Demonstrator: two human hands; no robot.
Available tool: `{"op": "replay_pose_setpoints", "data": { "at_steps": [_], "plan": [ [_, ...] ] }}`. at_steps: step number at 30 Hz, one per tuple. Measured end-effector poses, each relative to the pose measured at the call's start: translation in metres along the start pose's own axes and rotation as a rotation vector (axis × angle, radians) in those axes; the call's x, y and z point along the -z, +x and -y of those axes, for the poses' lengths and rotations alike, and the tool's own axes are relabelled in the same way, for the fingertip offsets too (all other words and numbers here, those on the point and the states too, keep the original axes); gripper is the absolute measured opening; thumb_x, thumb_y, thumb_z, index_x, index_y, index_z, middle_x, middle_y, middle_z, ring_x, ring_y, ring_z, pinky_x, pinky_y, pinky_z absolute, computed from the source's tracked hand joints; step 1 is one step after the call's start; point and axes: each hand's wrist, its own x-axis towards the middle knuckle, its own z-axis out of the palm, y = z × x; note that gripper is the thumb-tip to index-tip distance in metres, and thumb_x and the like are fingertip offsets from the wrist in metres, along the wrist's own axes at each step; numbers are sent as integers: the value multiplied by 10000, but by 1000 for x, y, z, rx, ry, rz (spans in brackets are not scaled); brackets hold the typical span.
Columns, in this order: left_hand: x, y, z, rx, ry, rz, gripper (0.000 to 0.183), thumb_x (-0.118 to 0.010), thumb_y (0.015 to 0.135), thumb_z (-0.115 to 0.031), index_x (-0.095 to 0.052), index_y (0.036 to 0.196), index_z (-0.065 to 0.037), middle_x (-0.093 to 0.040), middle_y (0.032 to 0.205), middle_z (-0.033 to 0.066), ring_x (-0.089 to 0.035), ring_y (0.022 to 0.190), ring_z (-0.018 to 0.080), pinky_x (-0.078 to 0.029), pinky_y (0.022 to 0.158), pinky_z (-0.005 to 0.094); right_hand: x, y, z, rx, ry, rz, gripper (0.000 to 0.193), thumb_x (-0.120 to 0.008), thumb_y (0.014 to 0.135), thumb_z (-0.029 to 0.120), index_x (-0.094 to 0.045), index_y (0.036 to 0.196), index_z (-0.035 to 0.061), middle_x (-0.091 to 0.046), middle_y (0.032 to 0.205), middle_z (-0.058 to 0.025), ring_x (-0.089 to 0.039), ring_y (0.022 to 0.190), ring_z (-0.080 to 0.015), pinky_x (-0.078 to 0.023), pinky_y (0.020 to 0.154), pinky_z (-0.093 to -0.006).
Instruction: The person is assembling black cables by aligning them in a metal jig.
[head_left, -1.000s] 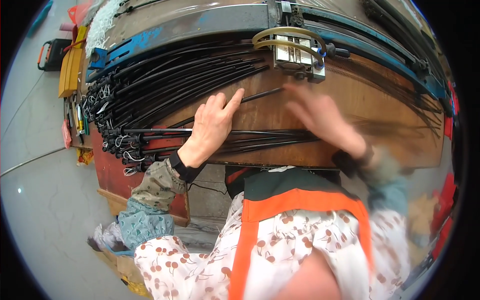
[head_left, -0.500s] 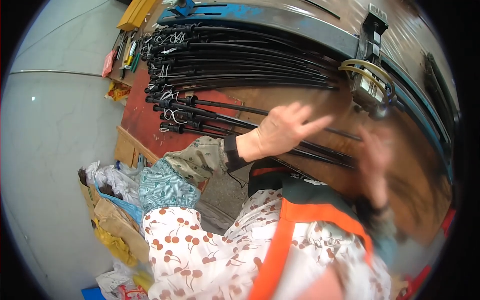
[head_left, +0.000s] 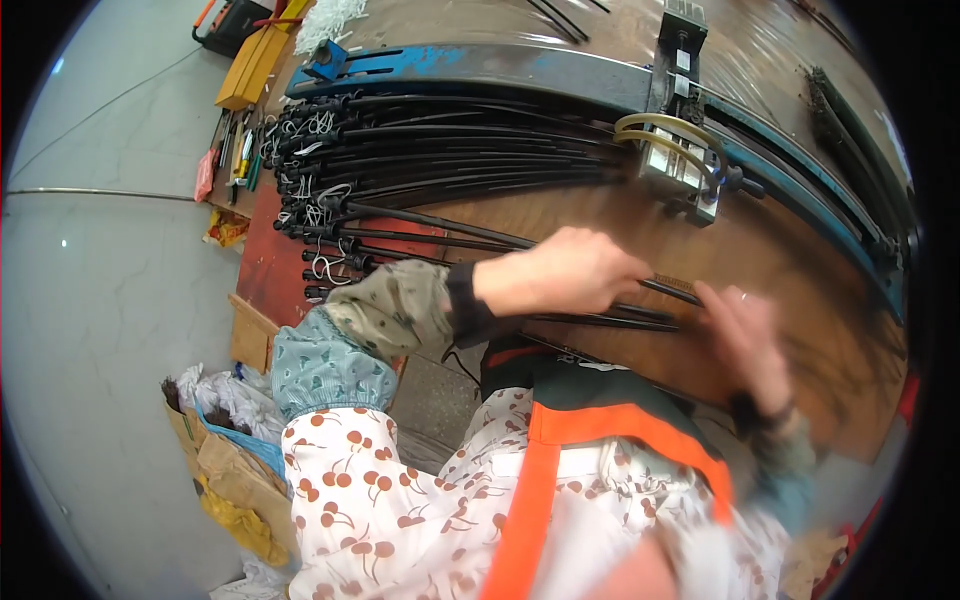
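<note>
Gripping one black rod [head_left: 655,288] near the workbench's [head_left: 800,260] front edge, my left hand [head_left: 565,272] is fisted around it; right hand [head_left: 745,335] blurred, grip indeterminate. I judge sliding it clear comes next.

A blue rail [head_left: 480,62] curves across the wooden bench [head_left: 800,260], carrying a metal fixture [head_left: 678,160] with yellowish tubing [head_left: 655,128]. A yellow case [head_left: 250,68] and hand tools [head_left: 232,155] lie left; crumpled bags [head_left: 225,470] below.

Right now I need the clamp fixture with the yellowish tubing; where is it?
In the head view, the clamp fixture sits upper right on the blue rail, beyond the left hand.
</note>
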Motion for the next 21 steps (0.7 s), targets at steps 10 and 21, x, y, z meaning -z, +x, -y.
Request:
{"op": "replay_pose_setpoints", "data": {
  "at_steps": [10, 21],
  "plan": [
    [-42, 15, 8, -412, 414, -693, 472, -645, 757, -119, -632, 1227, -73, -546, 768, 49, -567, 675, 232, -498, 583, 343, -11, 13, -5, -119, -54, -143, 408, -721, 739, -25, -632, 1137, -15, -545, 760, -105, -572, 644, -261, -451, 518, -377],
    [-3, 27, -26, -388, 513, -479, 267, -638, 773, -105, -644, 1039, -83, -605, 838, 72, -641, 787, 253, -548, 645, 355, -4, -12, -19, -137, 3, -349, 329, -749, 805, 71, -629, 1108, 24, -598, 812, -129, -584, 669, -307, -467, 554, -408]
  ]
}}
